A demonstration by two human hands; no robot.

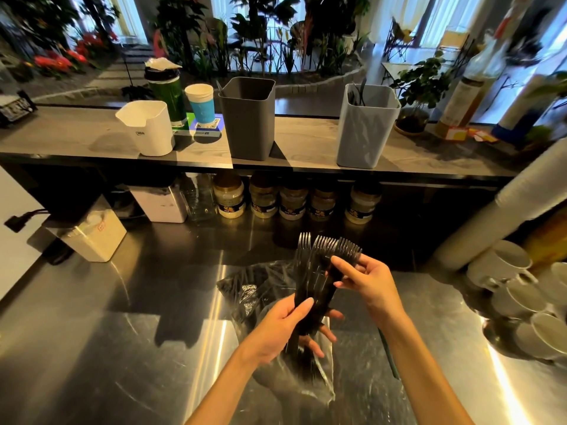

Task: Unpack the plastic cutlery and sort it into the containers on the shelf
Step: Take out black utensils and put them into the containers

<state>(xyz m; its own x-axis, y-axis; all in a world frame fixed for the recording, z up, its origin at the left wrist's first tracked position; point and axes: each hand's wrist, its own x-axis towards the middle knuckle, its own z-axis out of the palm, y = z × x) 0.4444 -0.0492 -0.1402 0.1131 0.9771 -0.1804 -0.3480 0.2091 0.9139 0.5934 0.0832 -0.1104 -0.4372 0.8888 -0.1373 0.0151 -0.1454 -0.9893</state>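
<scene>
Closest to the camera, both bare forearms reach in over the shiny stainless steel counter (122, 348). The left hand (277, 328) is wrapped around the handle end of a bunch of black plastic forks (319, 271), thumb on top and fingers curled underneath, so the handles run through the fist and out below it. The right hand (366, 282) grips the same bunch higher up, just under the tines, thumb and fingertips pinching the right side of the stack. So the forks sit between the two grips, tines pointing up and away, fanned a bit at the top.

Right under the hands is a crinkly clear plastic bag (254, 289) lying on the counter, with more dark cutlery inside; the fork handles dip toward its open end.

Off to the right there's a cluster of white ceramic cups (521, 286), and a tall wrapped stack of white disposable cups (506, 204) leaning beside them. On the left, a white lidded box (95, 234).

Further back, a row of dark-labelled jars (288, 197) sits under the grey wooden shelf (306, 142). On that shelf: a white plastic container (150, 130), a dark grey square plastic container (248, 121), and a light grey square plastic container (366, 127) with some black cutlery already poking out. Behind that, plants and windows, pretty blurry.
</scene>
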